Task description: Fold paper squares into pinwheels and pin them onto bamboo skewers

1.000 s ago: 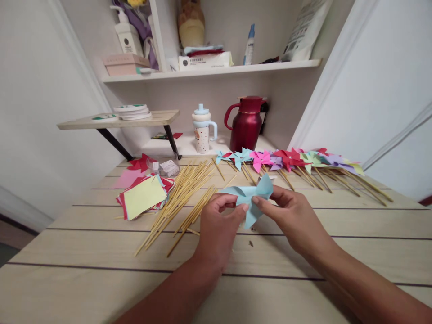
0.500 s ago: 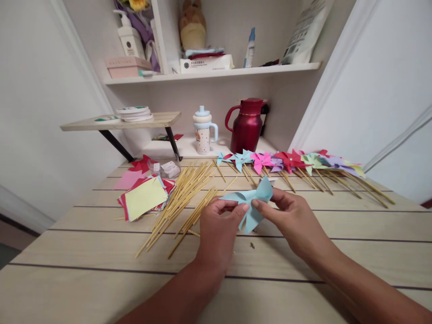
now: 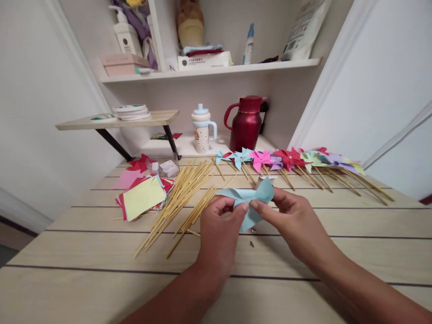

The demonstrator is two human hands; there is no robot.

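Observation:
A light blue paper pinwheel (image 3: 254, 197) is held just above the wooden table (image 3: 84, 252), between both hands. My left hand (image 3: 219, 229) pinches its middle from the left, fingers curled. My right hand (image 3: 290, 218) pinches the same spot from the right with thumb and forefinger. A loose pile of bamboo sticks (image 3: 182, 193) lies just left of my hands. A stack of coloured paper squares (image 3: 143, 198) sits further left, with a yellow sheet on top.
A row of pinwheels on sticks (image 3: 290, 159) lies across the back right of the table. A red jug (image 3: 246, 123) and a spouted cup (image 3: 201, 128) stand behind. Small packets (image 3: 168, 168) lie near the paper. A small dark bit (image 3: 251, 244) lies below my hands.
The hands and the blue pinwheel have barely shifted; the fingers have adjusted slightly on its middle. Only the camera wobbled a little.

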